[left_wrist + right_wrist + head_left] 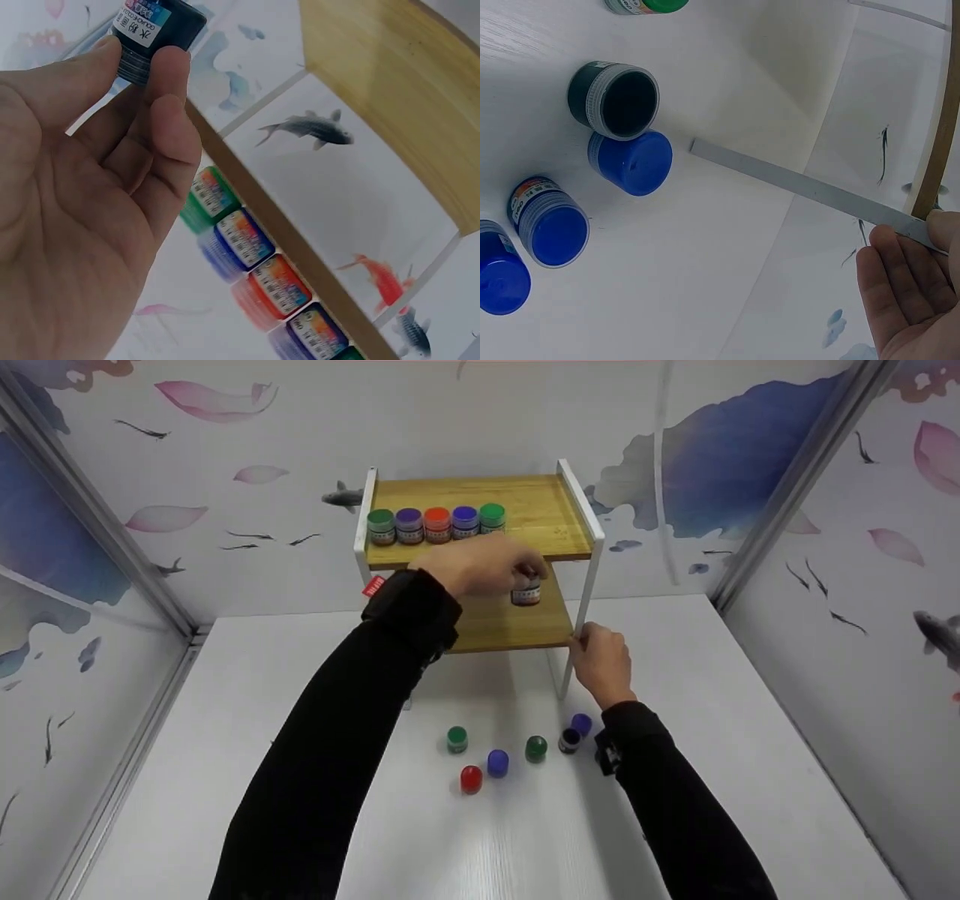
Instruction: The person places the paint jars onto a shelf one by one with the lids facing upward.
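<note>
My left hand [487, 564] pinches a small dark paint jar [526, 593] by its lid end, in front of the two-tier wooden shelf [536, 506]. In the left wrist view the thumb and fingers hold that jar [159, 30], its white label showing. Several paint jars with green, purple, orange and blue lids, such as the orange-lidded jar [437, 525], stand in a row along the upper board's front left. My right hand [604, 661] grips the shelf's white front right leg [588, 592] by the lower board; in the right wrist view thumb and fingers close around this leg [802, 184].
Loose jars lie on the white table [300, 750] before the shelf: a red jar [471, 780], a blue jar [497, 763], two green ones, a dark-topped jar [569, 740] and another blue one by the right wrist. Patterned walls [465, 420] enclose the table.
</note>
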Demonstrator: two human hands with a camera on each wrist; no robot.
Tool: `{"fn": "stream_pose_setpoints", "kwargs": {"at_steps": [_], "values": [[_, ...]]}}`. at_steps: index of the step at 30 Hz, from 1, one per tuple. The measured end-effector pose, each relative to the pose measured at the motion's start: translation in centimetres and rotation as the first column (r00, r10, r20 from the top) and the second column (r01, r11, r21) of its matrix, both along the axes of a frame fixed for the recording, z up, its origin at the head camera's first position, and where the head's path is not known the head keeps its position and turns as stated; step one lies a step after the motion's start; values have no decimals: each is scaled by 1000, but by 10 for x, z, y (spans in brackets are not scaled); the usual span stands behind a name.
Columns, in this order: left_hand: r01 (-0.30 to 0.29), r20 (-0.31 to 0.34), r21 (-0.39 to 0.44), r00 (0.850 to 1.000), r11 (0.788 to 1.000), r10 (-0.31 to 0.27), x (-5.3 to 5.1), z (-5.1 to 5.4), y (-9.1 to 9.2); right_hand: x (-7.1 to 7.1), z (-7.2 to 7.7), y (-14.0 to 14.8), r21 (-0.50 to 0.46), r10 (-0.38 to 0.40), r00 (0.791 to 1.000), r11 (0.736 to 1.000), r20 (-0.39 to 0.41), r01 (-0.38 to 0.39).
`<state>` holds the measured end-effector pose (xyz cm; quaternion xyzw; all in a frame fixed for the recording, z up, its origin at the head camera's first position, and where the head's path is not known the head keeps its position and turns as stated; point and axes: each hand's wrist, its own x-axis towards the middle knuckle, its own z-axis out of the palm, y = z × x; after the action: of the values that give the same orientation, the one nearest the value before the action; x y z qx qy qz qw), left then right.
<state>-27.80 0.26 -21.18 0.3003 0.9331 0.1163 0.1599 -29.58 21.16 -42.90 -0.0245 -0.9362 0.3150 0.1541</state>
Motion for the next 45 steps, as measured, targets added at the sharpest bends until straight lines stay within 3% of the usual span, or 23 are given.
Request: {"fn": "stream_pose_setpoints", "kwargs": {"at_steps": [7, 13, 17, 27, 37, 45], "values": [[-28, -40, 2, 999, 1000, 28, -6, 16, 4, 0, 2, 2, 7, -8, 1000, 1000, 7, 8], [-23, -101, 18, 995, 1000, 24, -14, 21, 2, 1, 2, 0, -5, -1, 1000, 1000, 7, 1], [-13, -197, 18, 980, 1000, 16, -25, 18, 5, 1, 2, -1, -3, 0, 1000, 1000, 0, 0], [-37, -388, -6, 921, 999, 32, -49, 1, 14, 1, 3, -1, -3, -5, 1000, 1000, 21, 5], [-75, -464, -46, 884, 996, 45, -64, -12, 10, 2, 3, -4, -13, -4, 1000, 1000, 26, 5], [-84, -469, -42, 882, 996, 55, -69, -17, 12, 3, 3, -1, -10, -13, 1000, 1000, 25, 14]]}}
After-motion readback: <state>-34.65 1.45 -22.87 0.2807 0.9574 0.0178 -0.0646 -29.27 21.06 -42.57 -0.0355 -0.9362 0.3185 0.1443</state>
